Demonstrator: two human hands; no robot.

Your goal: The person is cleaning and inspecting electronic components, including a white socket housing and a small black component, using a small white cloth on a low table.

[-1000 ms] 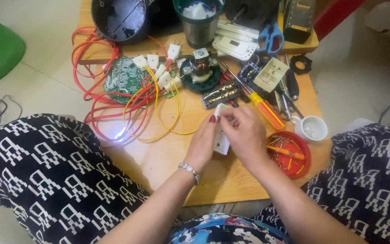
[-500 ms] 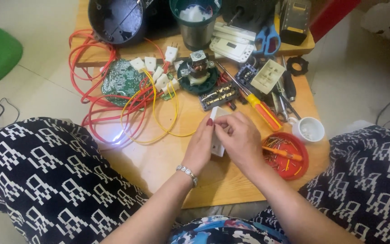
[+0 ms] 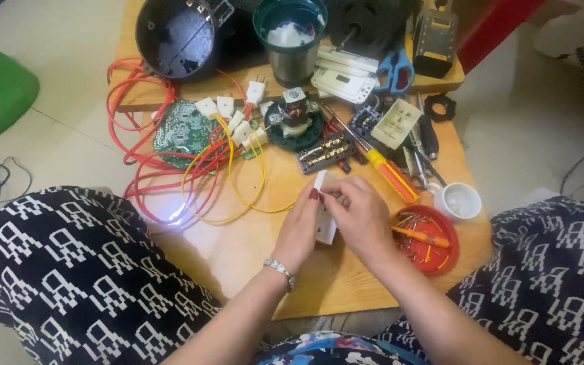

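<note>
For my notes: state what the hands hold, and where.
Both hold a white plastic socket part: left hand on its left edge, right hand on its right.

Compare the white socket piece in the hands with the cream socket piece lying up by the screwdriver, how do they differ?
The white socket piece is gripped between the left hand and right hand, turned edge-on; the cream socket piece lies flat among tools, untouched. The held one is bright white, the other yellowish cream. The cream one shows its slotted face; the held one's face is mostly hidden. Both are rectangular plastic parts over the wooden table.
</note>
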